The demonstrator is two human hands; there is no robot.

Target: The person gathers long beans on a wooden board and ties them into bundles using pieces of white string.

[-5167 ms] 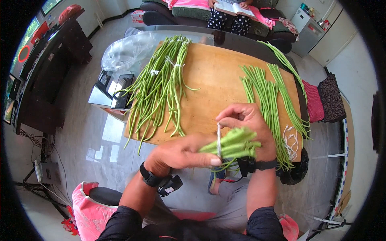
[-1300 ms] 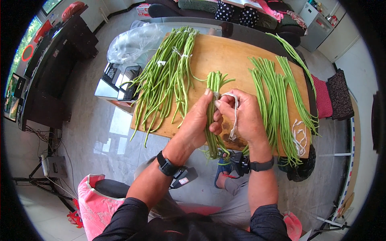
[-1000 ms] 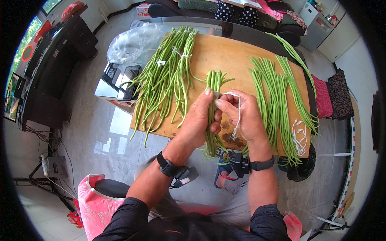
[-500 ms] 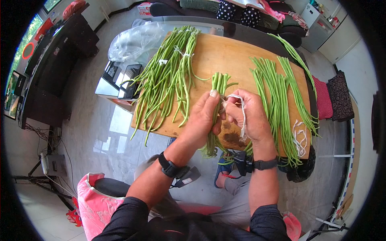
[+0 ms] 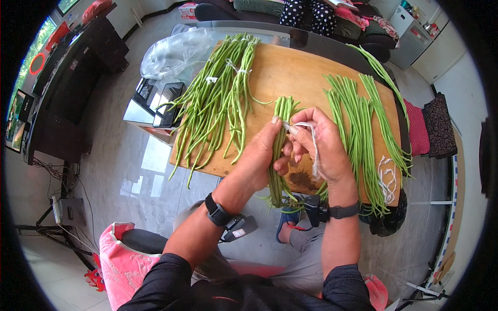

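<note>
The left hand (image 5: 262, 150) grips an upright bundle of long green beans (image 5: 276, 185) at the brown wooden board's (image 5: 290, 70) near edge, fingers hiding its middle; the right hand (image 5: 327, 147) pinches a thin white string (image 5: 315, 166) against it. A crumpled clear plastic bag (image 5: 179, 52) lies off the far left corner, a black plastic bag (image 5: 391, 220) below the near right; their contents are unclear. Tied green beans (image 5: 212, 109) overhang the left edge; loose green beans (image 5: 358, 124) line the right.

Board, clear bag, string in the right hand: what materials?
Board: probably wood, low sheen; warm tan, dark-stained by the near edge.
Clear bag: likely thin plastic, glossy; see-through, crinkled highlights.
String: matte, soft fibre, maybe cotton; white, hangs limp. Exact fibre unclear.
</note>
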